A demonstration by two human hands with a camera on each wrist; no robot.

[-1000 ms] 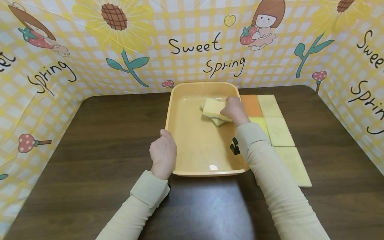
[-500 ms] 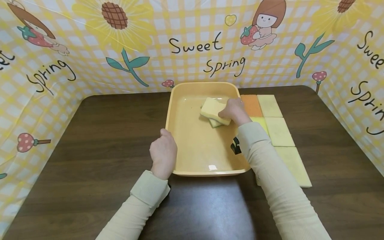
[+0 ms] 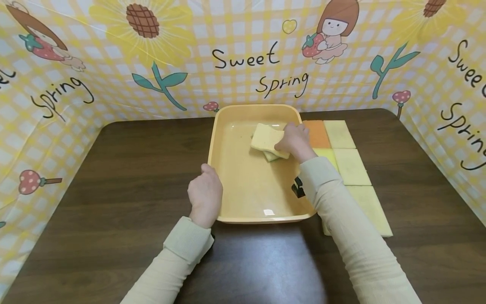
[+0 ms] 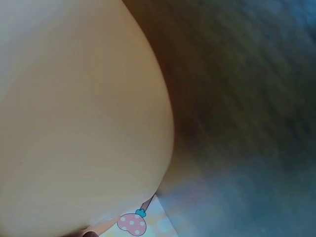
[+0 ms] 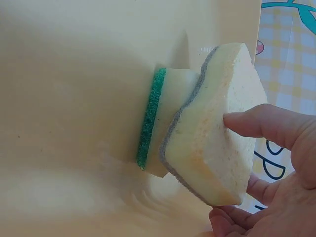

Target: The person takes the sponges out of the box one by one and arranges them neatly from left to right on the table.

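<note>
A pale yellow rectangular tray [image 3: 247,190] stands on the table. My left hand [image 3: 205,195] grips its left rim; the fingertips are hidden. Over the far right part of the tray, my right hand [image 3: 295,140] holds a pale yellow sponge [image 3: 265,139] by its right end. The right wrist view shows the thumb on the top face of this sponge [image 5: 222,128], which has a grey scouring layer underneath. Below it, touching and turned at an angle, lies a second sponge [image 5: 170,106] with a green scouring layer on the tray floor. A blurred pale shape [image 4: 84,118] fills most of the left wrist view.
Right of the tray, flat square pads lie side by side: an orange one [image 3: 316,134], a bright yellow one [image 3: 325,158] and several pale yellow ones [image 3: 353,166]. The right forearm partly covers them. A checked cloth [image 3: 243,84] hangs behind the dark wooden table [image 3: 144,177].
The right hand has shifted the upper sponge slightly to the left and turned it a little over the lower sponge. The left hand stays on the tray's rim.
</note>
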